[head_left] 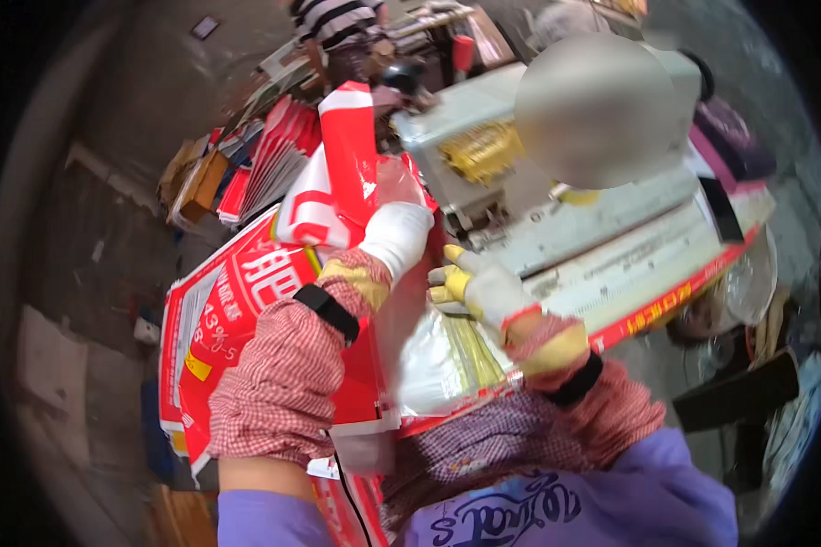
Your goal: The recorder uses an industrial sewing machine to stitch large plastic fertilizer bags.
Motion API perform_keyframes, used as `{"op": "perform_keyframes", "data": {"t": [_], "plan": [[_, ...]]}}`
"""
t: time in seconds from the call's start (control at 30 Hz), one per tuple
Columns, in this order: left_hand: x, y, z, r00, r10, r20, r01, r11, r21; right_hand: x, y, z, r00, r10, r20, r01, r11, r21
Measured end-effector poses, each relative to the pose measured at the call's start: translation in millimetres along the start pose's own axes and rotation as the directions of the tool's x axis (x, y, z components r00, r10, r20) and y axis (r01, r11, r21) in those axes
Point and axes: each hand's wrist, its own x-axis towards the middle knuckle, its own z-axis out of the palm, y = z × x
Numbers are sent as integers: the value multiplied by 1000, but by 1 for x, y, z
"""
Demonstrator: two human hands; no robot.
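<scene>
My left hand [400,239], in a white glove, is closed on the upper part of a red and white printed sack [348,150]; its fingertips are hidden. A folded red flap of the sack stands up beyond the hand. Just to the right, my right hand [483,284], in a white glove with yellow fingertips, has its fingers apart and nothing visible in them. Beneath it, shiny clear plastic film [442,365] lies in front of my lap. More red printed sacks [246,310] spread out flat under my left forearm.
A pale sewing machine [483,228] with a yellow cloth-like bundle [482,150] stands ahead to the right, partly blurred. Behind on the left is a stack of folded red sacks [278,150]. A person in a striped top [337,23] is at the far edge.
</scene>
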Motion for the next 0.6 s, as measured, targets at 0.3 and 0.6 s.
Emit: {"op": "perform_keyframes", "data": {"t": [0.3,0.6], "plan": [[-204,-21,-158,978,157,135,-181,964,193,21,-9,64,918,-235,320,146,-551,-822],[-419,-2,-133,406,-913,44,535,199,-821,-53,57,163,812,288,508,334,485,-808]]}}
